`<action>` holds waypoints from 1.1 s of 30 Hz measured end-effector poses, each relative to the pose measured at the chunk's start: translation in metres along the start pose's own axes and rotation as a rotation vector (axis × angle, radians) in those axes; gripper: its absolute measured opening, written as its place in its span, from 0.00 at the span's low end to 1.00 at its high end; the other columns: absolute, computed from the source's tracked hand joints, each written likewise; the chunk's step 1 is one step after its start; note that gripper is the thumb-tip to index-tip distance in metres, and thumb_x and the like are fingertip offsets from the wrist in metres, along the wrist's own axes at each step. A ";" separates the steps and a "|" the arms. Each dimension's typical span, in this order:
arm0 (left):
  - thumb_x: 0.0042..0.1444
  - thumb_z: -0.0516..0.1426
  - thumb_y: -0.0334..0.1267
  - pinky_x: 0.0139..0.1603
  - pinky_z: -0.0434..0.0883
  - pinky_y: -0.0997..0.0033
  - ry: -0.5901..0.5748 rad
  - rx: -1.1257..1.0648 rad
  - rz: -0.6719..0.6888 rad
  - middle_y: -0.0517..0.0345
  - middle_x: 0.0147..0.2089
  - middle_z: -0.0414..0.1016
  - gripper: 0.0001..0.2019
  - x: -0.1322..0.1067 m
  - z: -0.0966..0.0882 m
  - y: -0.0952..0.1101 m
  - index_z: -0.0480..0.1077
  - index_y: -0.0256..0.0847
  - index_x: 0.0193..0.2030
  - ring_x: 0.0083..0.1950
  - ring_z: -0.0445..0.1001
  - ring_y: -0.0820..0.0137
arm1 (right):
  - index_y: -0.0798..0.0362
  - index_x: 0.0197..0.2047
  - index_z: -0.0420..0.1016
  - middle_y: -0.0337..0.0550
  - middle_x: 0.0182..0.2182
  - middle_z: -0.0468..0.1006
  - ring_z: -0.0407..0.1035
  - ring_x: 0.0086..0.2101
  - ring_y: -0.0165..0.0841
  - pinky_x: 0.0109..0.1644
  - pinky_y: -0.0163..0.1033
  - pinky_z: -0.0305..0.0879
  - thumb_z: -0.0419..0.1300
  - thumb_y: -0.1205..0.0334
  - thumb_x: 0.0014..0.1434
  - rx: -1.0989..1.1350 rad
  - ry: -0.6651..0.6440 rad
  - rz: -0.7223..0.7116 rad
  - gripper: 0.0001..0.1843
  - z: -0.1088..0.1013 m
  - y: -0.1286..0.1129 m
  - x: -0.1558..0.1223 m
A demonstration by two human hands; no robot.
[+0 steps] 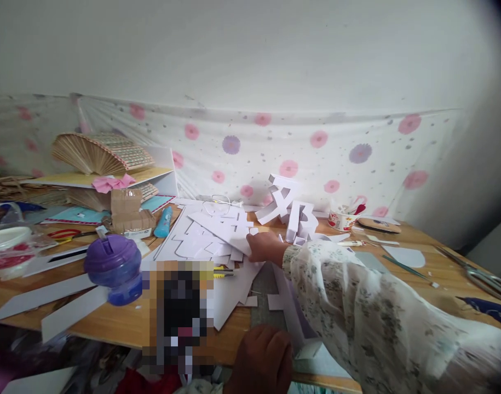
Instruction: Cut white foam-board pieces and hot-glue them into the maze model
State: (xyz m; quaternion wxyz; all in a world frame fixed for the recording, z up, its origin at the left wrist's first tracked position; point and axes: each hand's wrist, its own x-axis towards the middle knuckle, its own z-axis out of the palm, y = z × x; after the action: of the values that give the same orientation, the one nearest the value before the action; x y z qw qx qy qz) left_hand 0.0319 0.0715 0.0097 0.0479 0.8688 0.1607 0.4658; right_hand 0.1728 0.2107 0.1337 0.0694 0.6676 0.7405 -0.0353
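My right hand (263,247) reaches out from a floral sleeve (357,295) to the middle of the wooden table (110,323). Its fingers are pinched on the edge of a white card cutout (223,227) that lies on top of a heap of white card pieces (201,243). My left hand (260,361) rests low at the table's near edge, its back towards me and its fingers hidden. It sits beside a white card strip (293,323). White standing card letter shapes (293,210) are just behind my right hand.
A purple lidded cup (114,268), a blue glue tube (163,221) and red-handled scissors (65,235) lie on the left, below folded fans (102,153). At the right are a paper cup (343,220) and metal scissors (484,276). A plastic sheet (316,148) printed with flowers hangs behind the table.
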 end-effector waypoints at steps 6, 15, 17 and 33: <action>0.60 0.48 0.28 0.29 0.70 0.66 -0.023 0.030 -0.084 0.57 0.27 0.73 0.08 0.000 -0.004 0.004 0.65 0.44 0.37 0.28 0.74 0.65 | 0.57 0.47 0.74 0.47 0.42 0.78 0.75 0.41 0.37 0.46 0.46 0.73 0.63 0.52 0.63 0.278 0.036 0.058 0.17 -0.049 0.025 -0.033; 0.61 0.54 0.31 0.34 0.74 0.72 0.060 -0.210 -0.237 0.60 0.30 0.77 0.06 0.010 -0.015 0.003 0.70 0.43 0.44 0.31 0.77 0.70 | 0.55 0.40 0.68 0.43 0.32 0.77 0.75 0.33 0.34 0.35 0.36 0.70 0.60 0.54 0.57 0.829 0.178 -0.034 0.14 -0.055 0.121 -0.206; 0.64 0.54 0.36 0.34 0.74 0.73 0.105 -0.389 -0.385 0.60 0.31 0.77 0.06 0.012 -0.021 0.010 0.69 0.43 0.45 0.31 0.76 0.71 | 0.54 0.41 0.69 0.42 0.34 0.76 0.73 0.33 0.34 0.35 0.37 0.70 0.64 0.51 0.53 0.894 0.261 -0.067 0.18 -0.033 0.136 -0.252; 0.65 0.49 0.56 0.51 0.68 0.59 -0.643 -1.167 -0.717 0.60 0.36 0.79 0.34 -0.014 -0.039 0.068 0.41 0.54 0.73 0.40 0.75 0.63 | 0.46 0.58 0.63 0.52 0.57 0.70 0.67 0.55 0.37 0.57 0.40 0.66 0.61 0.71 0.58 0.637 0.480 -0.099 0.26 0.131 0.091 -0.390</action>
State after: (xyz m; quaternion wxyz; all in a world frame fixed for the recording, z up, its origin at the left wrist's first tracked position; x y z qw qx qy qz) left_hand 0.0082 -0.0001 0.0362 0.6934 0.6899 0.1389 0.1549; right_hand 0.3095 -0.1825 0.0665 -0.3178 0.6083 0.7190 -0.1094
